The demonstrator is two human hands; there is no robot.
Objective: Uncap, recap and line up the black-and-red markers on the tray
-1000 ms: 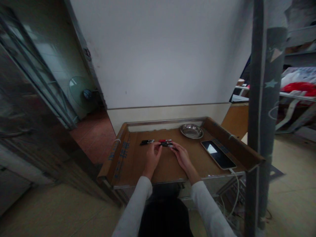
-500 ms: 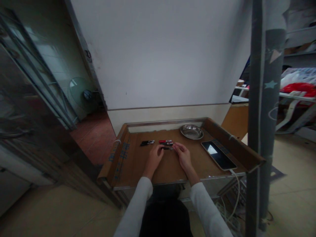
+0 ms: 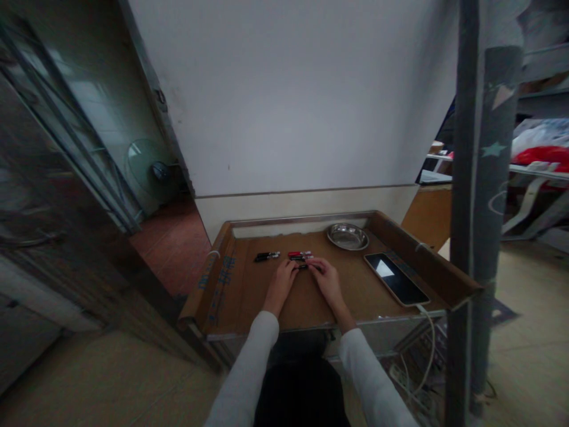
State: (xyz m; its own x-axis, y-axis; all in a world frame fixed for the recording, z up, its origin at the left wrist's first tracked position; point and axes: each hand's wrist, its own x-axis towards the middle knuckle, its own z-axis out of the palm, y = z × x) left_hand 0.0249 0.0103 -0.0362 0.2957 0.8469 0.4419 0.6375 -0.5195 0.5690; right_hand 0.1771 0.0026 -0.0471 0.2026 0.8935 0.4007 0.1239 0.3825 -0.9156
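A slim black marker pen [image 3: 303, 267] lies level between my two hands, low over the cardboard-covered table [image 3: 249, 290]. My left hand [image 3: 283, 279] pinches its left end with the fingertips. At the right end, my right hand [image 3: 326, 277] grips it with thumb and fingers. Just beyond my fingers lie a red marker [image 3: 299, 253] and a dark one [image 3: 300, 258], side by side. Farther left rests a pair of black markers [image 3: 267, 256]. Fine details of the held pen are too small to make out.
A round steel dish [image 3: 348, 236] stands at the back right of the table. In front of it lies a phone [image 3: 395, 279] with a white cable [image 3: 430, 344] hanging over the front edge. Raised cardboard sides flank the table, and a grey post [image 3: 471, 237] stands at the right.
My right hand has moved slightly left, bringing both hands closer together on the black marker pen. The whole view has shifted a little.
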